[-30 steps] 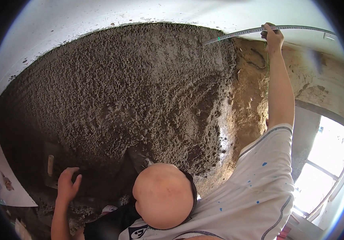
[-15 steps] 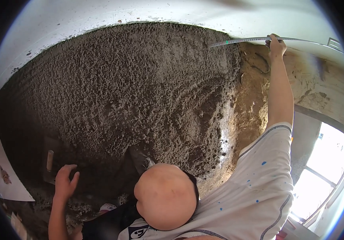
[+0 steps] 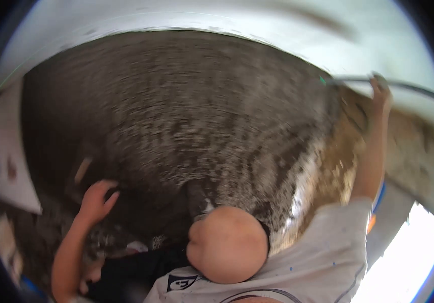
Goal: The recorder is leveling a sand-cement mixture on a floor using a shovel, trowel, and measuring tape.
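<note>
My right hand (image 3: 381, 90), at the end of my outstretched arm, grips a thin metal measuring tape (image 3: 349, 79) with its fingers closed. The tape runs along the white wall's foot; its left end reaches over the edge of the rough grey mortar bed (image 3: 192, 96), where a green laser spot shows. At lower left, my left hand (image 3: 98, 199) is empty, with thumb and fingers apart. Just beyond it a light wooden handle (image 3: 82, 170) sticks up from the dark floor; whatever it is fixed to cannot be made out. Motion blurs the picture.
A white wall (image 3: 186, 17) closes off the far side. Brown bare ground (image 3: 338, 156) borders the mortar on the right, before a bright window (image 3: 403, 257). A pale panel (image 3: 15, 161) stands at the left. My bare knee (image 3: 229, 245) is bent near the centre.
The whole view has swung, so most of the scene sits farther right. My right hand still holds the tape, and my left hand remains open near the handle.
</note>
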A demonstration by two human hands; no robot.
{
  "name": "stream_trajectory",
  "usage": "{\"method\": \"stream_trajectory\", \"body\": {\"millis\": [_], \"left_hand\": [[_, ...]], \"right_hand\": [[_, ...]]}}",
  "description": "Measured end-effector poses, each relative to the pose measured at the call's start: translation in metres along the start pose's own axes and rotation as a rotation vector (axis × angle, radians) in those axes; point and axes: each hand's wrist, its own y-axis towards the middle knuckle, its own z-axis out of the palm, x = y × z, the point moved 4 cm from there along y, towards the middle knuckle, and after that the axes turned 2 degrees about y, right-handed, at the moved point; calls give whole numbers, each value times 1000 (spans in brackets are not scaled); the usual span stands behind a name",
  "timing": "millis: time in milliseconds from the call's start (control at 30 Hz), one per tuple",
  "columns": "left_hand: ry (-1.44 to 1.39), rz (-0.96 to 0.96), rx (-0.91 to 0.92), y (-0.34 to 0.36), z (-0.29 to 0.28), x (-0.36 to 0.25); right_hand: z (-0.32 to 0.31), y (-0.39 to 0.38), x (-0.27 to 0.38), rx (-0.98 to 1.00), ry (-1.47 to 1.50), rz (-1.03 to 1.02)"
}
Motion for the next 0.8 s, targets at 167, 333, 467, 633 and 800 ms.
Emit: {"method": "stream_trajectory", "body": {"millis": [167, 333, 467, 633, 800], "left_hand": [[-5, 175, 0, 52, 1, -22], [11, 27, -34, 5, -15, -3], [-19, -71, -32, -24, -18, 18], [-123, -48, 5, -20, -4, 22], [-1126, -50, 96, 5, -38, -38]], "right_hand": [[-7, -89, 204, 330, 274, -24], [107, -163, 332, 699, 568, -304], [102, -175, 393, 692, 1011, -299], [60, -166, 439, 78, 1388, -395], [155, -252, 497, 313, 1392, -189]]}}
